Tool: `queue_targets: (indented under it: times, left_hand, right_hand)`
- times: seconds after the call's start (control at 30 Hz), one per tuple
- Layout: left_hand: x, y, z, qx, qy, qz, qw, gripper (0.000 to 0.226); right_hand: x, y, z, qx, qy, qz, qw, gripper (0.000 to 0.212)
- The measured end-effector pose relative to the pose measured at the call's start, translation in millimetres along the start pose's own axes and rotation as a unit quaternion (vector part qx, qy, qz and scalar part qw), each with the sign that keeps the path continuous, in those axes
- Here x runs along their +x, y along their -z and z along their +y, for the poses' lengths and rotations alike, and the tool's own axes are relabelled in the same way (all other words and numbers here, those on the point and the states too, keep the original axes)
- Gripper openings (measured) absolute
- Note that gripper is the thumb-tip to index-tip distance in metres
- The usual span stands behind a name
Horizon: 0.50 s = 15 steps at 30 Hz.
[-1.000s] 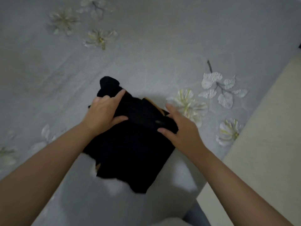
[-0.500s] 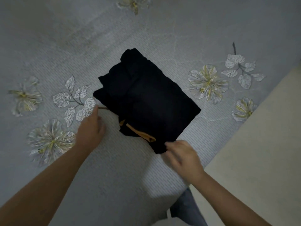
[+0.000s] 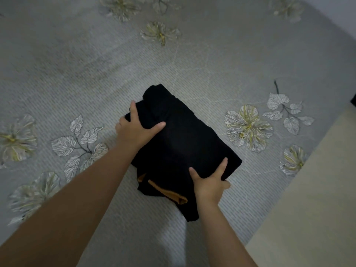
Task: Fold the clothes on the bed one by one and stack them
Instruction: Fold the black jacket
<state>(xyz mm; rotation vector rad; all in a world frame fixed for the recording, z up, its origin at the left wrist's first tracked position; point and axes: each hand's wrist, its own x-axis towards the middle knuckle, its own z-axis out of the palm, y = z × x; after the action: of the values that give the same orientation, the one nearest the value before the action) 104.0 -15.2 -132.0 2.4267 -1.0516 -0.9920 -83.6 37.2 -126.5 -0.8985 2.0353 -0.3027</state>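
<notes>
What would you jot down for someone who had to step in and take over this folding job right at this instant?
Left hand: grips the far left edge of the folded black garment, thumb on top.
Right hand: grips its near right corner, thumb on top, fingers seemingly tucked under.
The garment lies on the floral bedsheet near the bed's edge, an orange band poking out at the near side.
Done: this piece looks folded.
Left: probably carry it to the stack. No stack or other clothes are in view.
</notes>
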Motion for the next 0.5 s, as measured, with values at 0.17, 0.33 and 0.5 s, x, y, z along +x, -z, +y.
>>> queue_targets:
  times: [0.17, 0.33, 0.5]
  left_hand:
    - [-18.4, -21.6, 18.4, -0.118, -0.033, -0.024, 0.992, 0.112]
    - [-52.5, -45.2, 23.3, -0.167, -0.052, -0.022, 0.984, 0.100]
    - [-70.4, -53.8, 38.7, -0.170, -0.072, 0.011, 0.983, 0.085]
  right_hand:
    - [10.8, 21.8, 4.0, 0.049, 0.085, -0.046, 0.994, 0.096]
    - [29.7, 61.3, 13.0, 0.023, 0.142, -0.036, 0.989, 0.096]
    - [41.8, 69.5, 10.8, 0.007, 0.159, -0.067, 0.985, 0.094]
